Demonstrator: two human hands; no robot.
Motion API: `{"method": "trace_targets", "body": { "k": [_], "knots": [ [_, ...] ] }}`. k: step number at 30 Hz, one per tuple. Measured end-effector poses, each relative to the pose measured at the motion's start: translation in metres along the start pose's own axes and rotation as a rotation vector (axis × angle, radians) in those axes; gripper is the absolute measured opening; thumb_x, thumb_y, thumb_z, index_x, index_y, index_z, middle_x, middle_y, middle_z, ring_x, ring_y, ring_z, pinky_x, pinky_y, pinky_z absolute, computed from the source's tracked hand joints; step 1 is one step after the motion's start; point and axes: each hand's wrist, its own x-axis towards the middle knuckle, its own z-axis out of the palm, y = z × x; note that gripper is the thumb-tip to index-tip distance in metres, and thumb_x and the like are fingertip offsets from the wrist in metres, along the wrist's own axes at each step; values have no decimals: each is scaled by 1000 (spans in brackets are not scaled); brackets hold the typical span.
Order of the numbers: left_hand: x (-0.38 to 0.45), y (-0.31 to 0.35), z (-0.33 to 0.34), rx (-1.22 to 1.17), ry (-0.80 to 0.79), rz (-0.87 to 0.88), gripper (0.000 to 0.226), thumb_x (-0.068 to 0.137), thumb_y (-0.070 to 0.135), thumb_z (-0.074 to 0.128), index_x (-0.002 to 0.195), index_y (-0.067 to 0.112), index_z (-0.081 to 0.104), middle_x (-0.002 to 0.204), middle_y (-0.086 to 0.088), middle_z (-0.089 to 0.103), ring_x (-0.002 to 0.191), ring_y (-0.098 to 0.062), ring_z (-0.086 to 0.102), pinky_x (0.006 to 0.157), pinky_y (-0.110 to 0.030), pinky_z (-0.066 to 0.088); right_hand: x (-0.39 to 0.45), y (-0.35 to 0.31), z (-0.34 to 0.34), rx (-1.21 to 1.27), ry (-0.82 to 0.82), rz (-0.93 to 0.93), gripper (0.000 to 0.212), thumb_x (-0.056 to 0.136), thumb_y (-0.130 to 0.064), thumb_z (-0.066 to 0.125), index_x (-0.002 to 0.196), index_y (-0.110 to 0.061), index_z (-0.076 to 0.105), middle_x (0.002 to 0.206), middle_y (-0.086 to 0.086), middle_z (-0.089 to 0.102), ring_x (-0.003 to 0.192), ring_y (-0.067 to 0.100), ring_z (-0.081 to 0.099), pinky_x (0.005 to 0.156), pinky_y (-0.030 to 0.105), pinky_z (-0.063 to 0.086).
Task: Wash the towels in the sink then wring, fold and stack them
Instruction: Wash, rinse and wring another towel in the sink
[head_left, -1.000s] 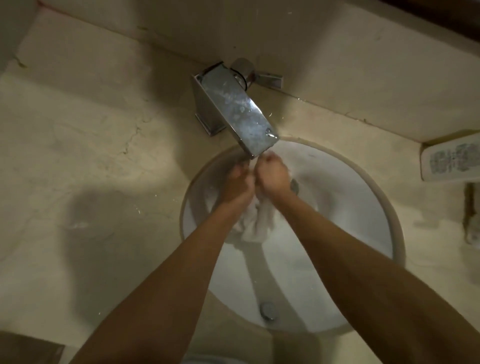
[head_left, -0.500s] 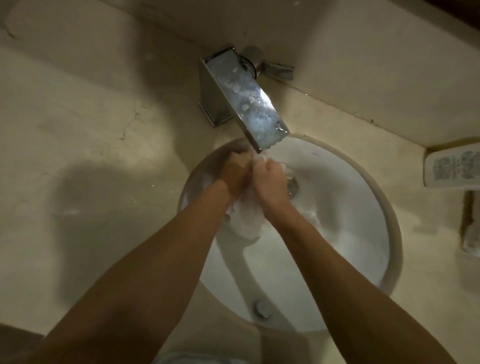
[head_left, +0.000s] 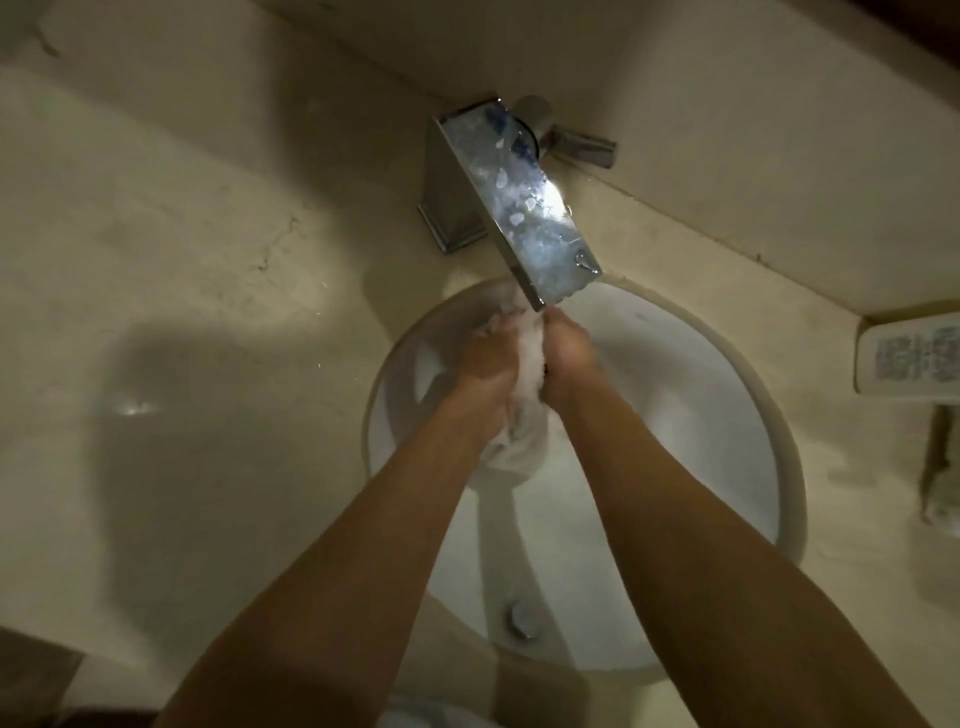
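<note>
Two bare forearms enter from the lower edge of the view, each uncovered from elbow to wrist; no sleeve, cuff, watch, bracelet or ring shows on either. The left hand (head_left: 485, 364) and the right hand (head_left: 569, 358) are ungloved. The forearms are long and slender, narrowing toward the wrists. Dim light and blur hide nails and finer surface detail; the fingers are largely out of sight.

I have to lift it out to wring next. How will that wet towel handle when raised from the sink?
Probably floppy: the towel bunches between the left hand and right hand and sags below them. Likely heavy for its size and dripping, since it sits right under the faucet over the sink.
</note>
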Motion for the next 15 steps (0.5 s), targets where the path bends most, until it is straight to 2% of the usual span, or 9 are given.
{"method": "trace_targets", "body": {
  "k": [2,3,5,6,7,9,11,13,15],
  "knots": [
    [-5,9,-3,-324,-103,-53,23,99,25,43,82,17,56,81,-2,59,73,-15,58,73,-28,50,-5,2,-30,148,-112,53,50,103,-38,41,131,-2,61,119,17,67,117,33,62,104,41,47],
    [-11,13,-12,-459,-154,-111,22,95,20,44,78,14,57,74,-5,61,70,-19,59,70,-28,50,-9,8,-46,181,-245,100,52,104,-43,40,132,-3,60,127,18,64,125,34,57,113,45,38],
    [-15,10,-36,-501,-206,-180,10,80,10,50,71,12,54,68,-7,57,68,-21,54,71,-29,46,-17,25,-84,179,-353,209,55,104,-45,44,144,-9,51,147,20,49,138,36,45,119,52,28],
    [-15,4,-47,-445,-233,-173,5,72,6,54,73,10,56,71,-10,58,71,-22,53,73,-30,47,-28,32,-97,135,-362,226,54,102,-42,47,147,-11,48,150,20,46,138,36,46,117,53,33],
    [-17,-2,-57,-363,-251,-168,15,67,3,58,82,5,61,81,-14,62,78,-23,58,78,-31,51,-32,40,-108,83,-388,221,53,100,-38,50,147,-13,48,147,19,49,134,37,50,111,53,41],
    [-23,-11,-65,-230,-273,-196,33,72,2,63,104,-2,65,103,-17,69,94,-25,66,93,-35,54,-43,41,-111,57,-374,158,54,89,-27,66,140,-12,56,136,18,61,123,36,60,95,50,54],
    [-30,-16,-65,-136,-301,-143,19,84,3,63,102,1,69,98,-11,74,89,-22,70,86,-34,58,-52,35,-101,182,-377,106,55,72,-16,81,124,-3,68,123,20,67,112,33,67,84,44,59],
    [-39,-12,-60,73,-225,58,4,87,10,67,90,10,71,82,-2,75,74,-14,70,70,-27,57,-60,27,-88,360,-364,22,45,82,-10,67,125,2,66,126,21,66,114,32,66,88,43,59],
    [-41,-6,-60,198,-112,310,11,85,18,74,95,14,72,87,1,76,77,-12,70,73,-27,56,-66,22,-82,411,-388,-90,45,96,-14,48,139,-1,53,138,22,58,125,34,58,99,46,53]
  ]
}}
